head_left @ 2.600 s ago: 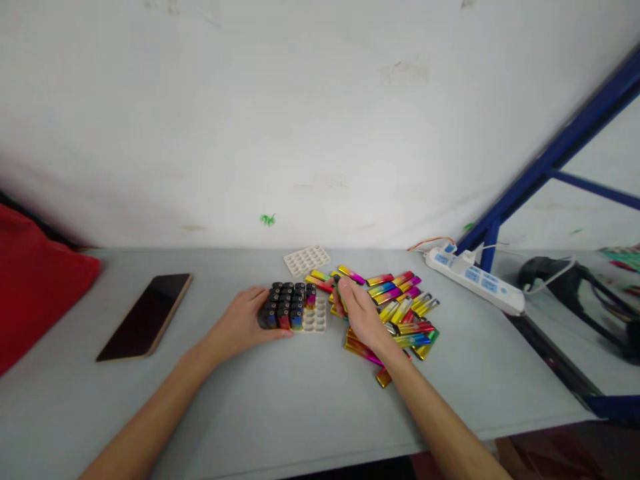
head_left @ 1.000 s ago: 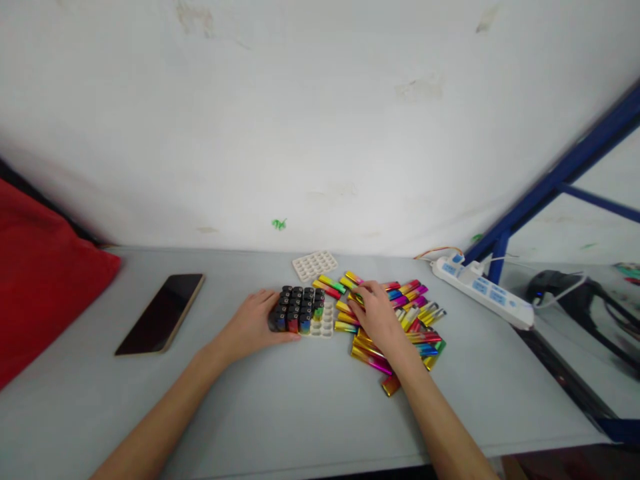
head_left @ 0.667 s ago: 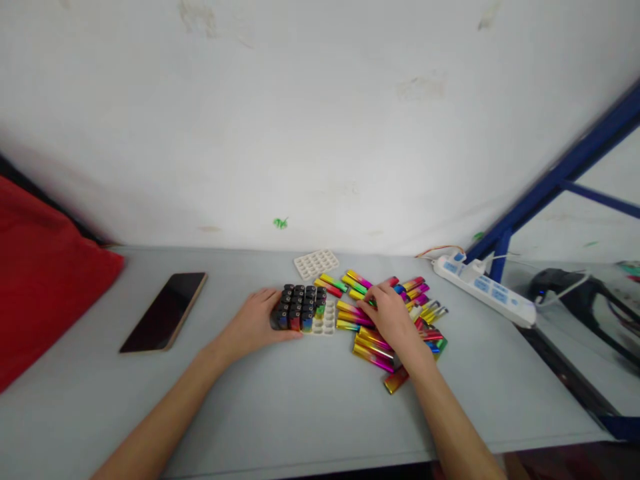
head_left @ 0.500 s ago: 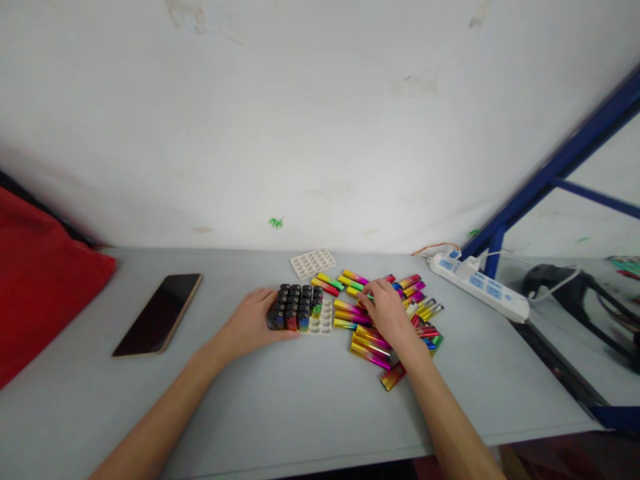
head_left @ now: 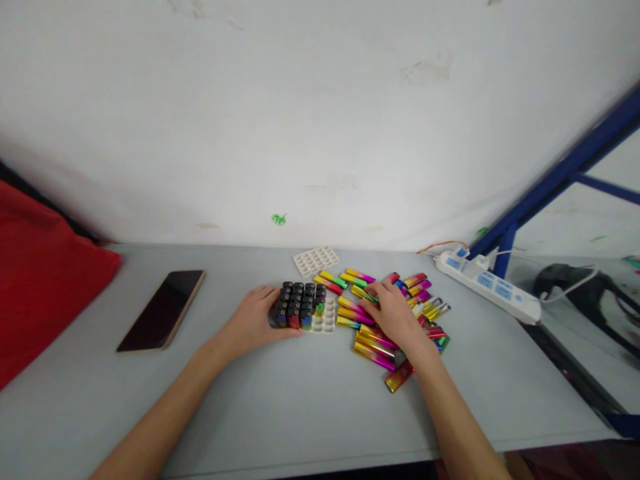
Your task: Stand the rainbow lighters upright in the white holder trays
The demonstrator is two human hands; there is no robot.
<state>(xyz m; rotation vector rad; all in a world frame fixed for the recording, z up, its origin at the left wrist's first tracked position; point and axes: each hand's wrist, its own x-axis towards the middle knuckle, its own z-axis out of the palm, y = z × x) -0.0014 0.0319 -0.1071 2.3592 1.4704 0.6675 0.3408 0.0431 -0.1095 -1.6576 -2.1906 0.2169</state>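
Note:
My left hand [head_left: 257,311] is wrapped around the left side of a block of lighters, its thumb along the near edge. These black-topped lighters [head_left: 300,303] stand upright in rows in a white tray [head_left: 325,323], whose right-hand cells show bare. Over a loose pile of shiny lighters [head_left: 375,350], coloured yellow, magenta, red, green and blue, is my right hand [head_left: 393,310]. Its fingers are closed on a green-and-yellow lighter [head_left: 371,297] lying in the pile, partly hidden by the fingers.
Behind the block lies a second white celled tray [head_left: 316,260], near the wall. A dark phone [head_left: 163,310] lies at left, beyond it a red cloth item [head_left: 45,280]. At right are a white power strip [head_left: 487,287] and a blue metal frame [head_left: 545,180].
The view has shifted slightly. My right hand's fingers have closed further in at the pile, while my left hand keeps its place at the block of lighters.

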